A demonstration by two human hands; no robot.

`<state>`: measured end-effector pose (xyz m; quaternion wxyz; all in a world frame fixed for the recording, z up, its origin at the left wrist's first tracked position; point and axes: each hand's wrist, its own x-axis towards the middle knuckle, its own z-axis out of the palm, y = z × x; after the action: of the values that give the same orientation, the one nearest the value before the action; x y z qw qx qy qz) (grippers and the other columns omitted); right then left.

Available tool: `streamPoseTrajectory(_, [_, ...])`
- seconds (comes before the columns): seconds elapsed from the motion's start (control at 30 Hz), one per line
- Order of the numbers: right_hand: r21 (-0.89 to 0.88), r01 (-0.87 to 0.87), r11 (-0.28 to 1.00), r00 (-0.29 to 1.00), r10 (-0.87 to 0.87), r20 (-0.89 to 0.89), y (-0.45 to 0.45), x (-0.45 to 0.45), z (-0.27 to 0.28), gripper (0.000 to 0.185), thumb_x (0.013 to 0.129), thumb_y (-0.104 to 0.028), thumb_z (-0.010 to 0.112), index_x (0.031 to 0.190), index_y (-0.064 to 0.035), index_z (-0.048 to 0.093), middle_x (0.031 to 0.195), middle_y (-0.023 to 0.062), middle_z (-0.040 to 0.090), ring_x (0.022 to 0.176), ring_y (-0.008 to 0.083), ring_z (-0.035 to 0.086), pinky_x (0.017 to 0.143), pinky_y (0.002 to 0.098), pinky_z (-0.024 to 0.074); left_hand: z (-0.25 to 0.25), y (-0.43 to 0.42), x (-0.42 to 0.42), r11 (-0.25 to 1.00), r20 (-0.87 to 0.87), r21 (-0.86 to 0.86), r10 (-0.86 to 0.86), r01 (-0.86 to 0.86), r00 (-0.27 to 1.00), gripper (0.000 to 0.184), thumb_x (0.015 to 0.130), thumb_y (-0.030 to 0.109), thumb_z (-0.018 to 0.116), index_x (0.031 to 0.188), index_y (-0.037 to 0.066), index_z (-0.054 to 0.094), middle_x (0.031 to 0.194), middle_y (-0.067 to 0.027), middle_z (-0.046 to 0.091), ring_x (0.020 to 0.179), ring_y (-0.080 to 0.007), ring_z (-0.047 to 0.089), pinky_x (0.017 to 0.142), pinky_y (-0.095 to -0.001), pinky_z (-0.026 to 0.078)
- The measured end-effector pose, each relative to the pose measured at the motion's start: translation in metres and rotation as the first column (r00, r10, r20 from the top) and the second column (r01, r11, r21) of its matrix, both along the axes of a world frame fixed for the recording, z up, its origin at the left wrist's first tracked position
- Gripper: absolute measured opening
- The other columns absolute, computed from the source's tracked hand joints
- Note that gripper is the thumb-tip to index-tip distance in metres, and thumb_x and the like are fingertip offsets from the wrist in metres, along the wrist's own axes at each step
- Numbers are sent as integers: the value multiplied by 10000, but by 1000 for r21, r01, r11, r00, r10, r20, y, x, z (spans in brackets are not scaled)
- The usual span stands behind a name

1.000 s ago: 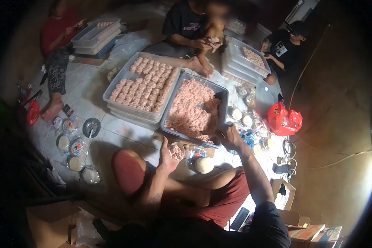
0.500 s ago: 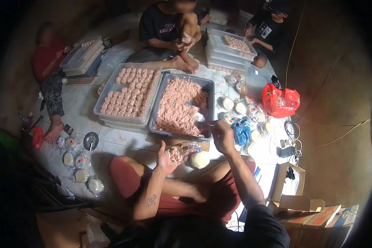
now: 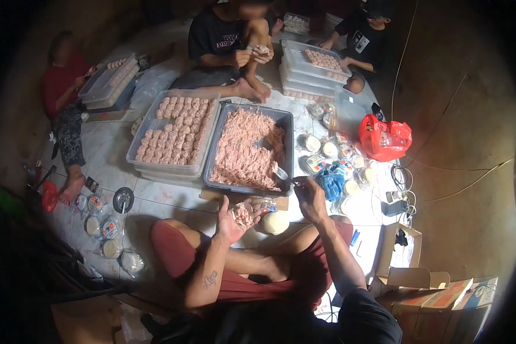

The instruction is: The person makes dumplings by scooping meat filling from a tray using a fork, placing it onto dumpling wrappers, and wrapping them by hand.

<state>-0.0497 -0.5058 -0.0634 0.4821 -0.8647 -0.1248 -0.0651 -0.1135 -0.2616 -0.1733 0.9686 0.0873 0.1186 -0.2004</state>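
My left hand [image 3: 230, 228] is palm up, cupped under a pale round dumpling wrapper with pink minced meat [image 3: 243, 214] on it. Over the near right corner of the grey tub [image 3: 293, 143], my right hand [image 3: 311, 199] grips the handle of a metal fork [image 3: 280, 172]. The fork's head rests against the minced meat [image 3: 243, 143] that fills most of the tub. A stack of round pale wrappers [image 3: 276, 223] sits just right of my left hand, beside a plastic packet [image 3: 265, 204].
Left of the tub, a clear box [image 3: 133, 153] holds rows of shaped meat dumplings. Packaged wrappers [image 3: 112, 247], a blue cloth or bag [image 3: 331, 182] and a red plastic bag [image 3: 385, 139] lie around. Co-workers sit beyond, near stacked boxes [image 3: 289, 74]. Cables [image 3: 404, 178] run at right.
My right hand has drawn slightly down and the fork lies lower, near the tub's corner. My left hand stays almost in place. The co-worker opposite has raised both hands.
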Motion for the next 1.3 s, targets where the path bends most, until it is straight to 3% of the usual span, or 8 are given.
streamPoseTrajectory(0.13, [-52,32,998,984,-23,174,-3,11,-11,237,906,-36,592,1128,-44,674,862,168,639,736,281,616,678,369,497,-15,-1,-3,999,-41,32,13,-11,999,800,921,724,450,1220,-7,578,1195,-237,660,1054,-361,652,945,-503,510])
streamPoseTrajectory(0.2, [-663,19,748,968,152,199,-14,23,-41,233,930,-90,529,1097,-71,691,871,193,645,752,377,657,661,446,534,-16,0,-11,995,-98,91,45,-36,994,787,921,723,454,1203,-1,586,1190,-232,664,1041,-353,656,931,-498,513])
streamPoseTrajectory(0.57, [-198,51,979,973,-4,232,-2,5,8,187,909,-49,544,1044,-12,667,904,212,634,829,408,640,674,458,505,-9,0,-4,998,49,37,52,-53,997,738,923,689,500,1173,4,609,1103,-184,692,1003,-310,669,908,-465,521])
streamPoseTrajectory(0.67, [-169,102,980,967,-58,249,5,2,17,197,888,-7,554,1050,-23,663,892,198,642,788,382,647,686,439,517,3,-4,-6,989,-49,129,82,-75,995,730,929,688,487,1174,11,609,1140,-200,681,1067,-344,655,929,-481,516])
streamPoseTrajectory(0.77, [-531,61,845,964,88,251,-14,16,-38,196,886,2,539,1008,-26,689,867,208,627,804,400,624,700,472,520,-14,0,-6,994,-80,82,75,-69,994,711,929,712,459,1203,63,555,1152,-221,672,1048,-374,662,903,-490,516])
streamPoseTrajectory(0.87, [-323,187,928,905,-34,425,-23,24,-53,192,876,7,548,999,-10,694,866,215,622,821,415,620,708,466,511,-14,6,-9,993,-90,73,96,-89,991,680,939,696,457,1193,73,555,1146,-221,673,1011,-368,669,878,-491,520])
streamPoseTrajectory(1.13, [-253,136,958,959,-63,277,-16,5,-17,150,880,-15,603,1010,14,674,866,183,635,781,342,634,687,399,490,-15,2,-4,992,-73,74,109,-104,991,748,946,673,463,1275,7,549,1159,-231,671,1007,-353,665,932,-481,513])
streamPoseTrajectory(1.3, [-112,-93,989,996,91,-19,5,-35,5,181,908,0,591,1071,5,670,840,150,612,739,274,602,684,343,477,15,-3,-3,984,112,-157,103,-85,988,954,944,713,397,1418,-115,381,1402,-284,509,1299,-397,512,1135,-537,378])
